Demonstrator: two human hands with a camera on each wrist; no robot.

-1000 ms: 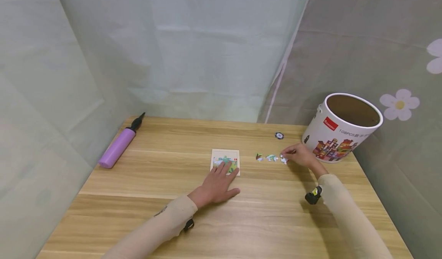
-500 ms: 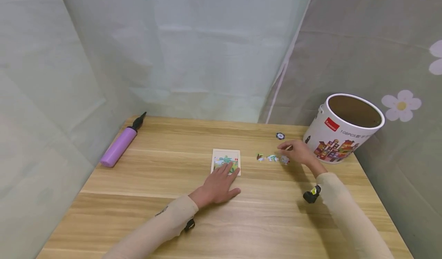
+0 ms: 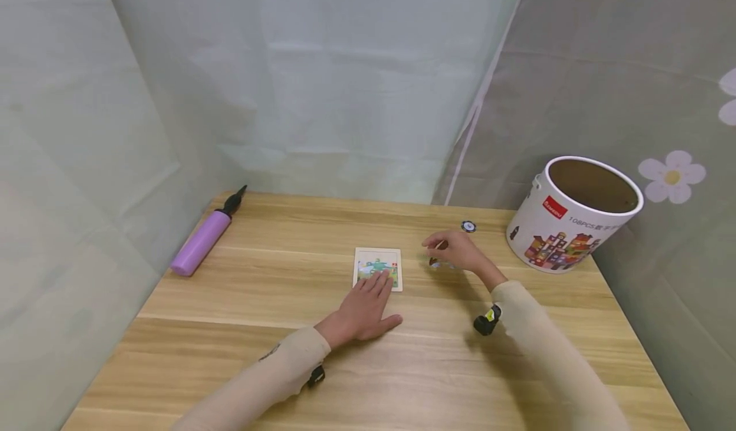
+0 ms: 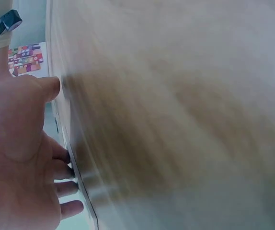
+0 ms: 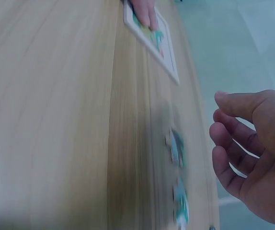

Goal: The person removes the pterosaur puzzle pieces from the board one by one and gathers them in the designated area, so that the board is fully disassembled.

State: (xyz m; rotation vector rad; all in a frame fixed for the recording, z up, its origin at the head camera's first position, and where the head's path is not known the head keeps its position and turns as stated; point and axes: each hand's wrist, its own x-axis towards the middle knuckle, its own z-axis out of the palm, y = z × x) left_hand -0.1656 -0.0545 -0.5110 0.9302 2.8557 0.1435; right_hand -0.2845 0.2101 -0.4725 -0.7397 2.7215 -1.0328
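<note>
In the head view, my left hand (image 3: 361, 306) lies flat with its fingertips on a small wooden puzzle board (image 3: 359, 253), whose partly assembled picture shows green and white areas. The fingers cover its lower part. My right hand (image 3: 459, 251) hovers over the loose jigsaw pieces, fingers loosely curled and apart from them. Two pieces show in the right wrist view: a nearer-to-board jigsaw piece (image 5: 177, 147) and a green-and-white jigsaw piece (image 5: 181, 205). Nothing is visible between that hand's thumb and fingers. The third piece cannot be seen, and the right hand or wrist may cover it.
A white printed bucket (image 3: 526, 226) stands at the table's back right. Near it lies a round dark-rimmed chip (image 3: 468, 226). A purple hand pump (image 3: 201, 242) with a black nozzle rests at the back left. Curtains hang behind the wooden table (image 3: 276, 290).
My right hand has lifted from the rightmost jigsaw piece and moved left over the other pieces. That piece stayed on the table half a second ago. The left hand keeps its place on the board.
</note>
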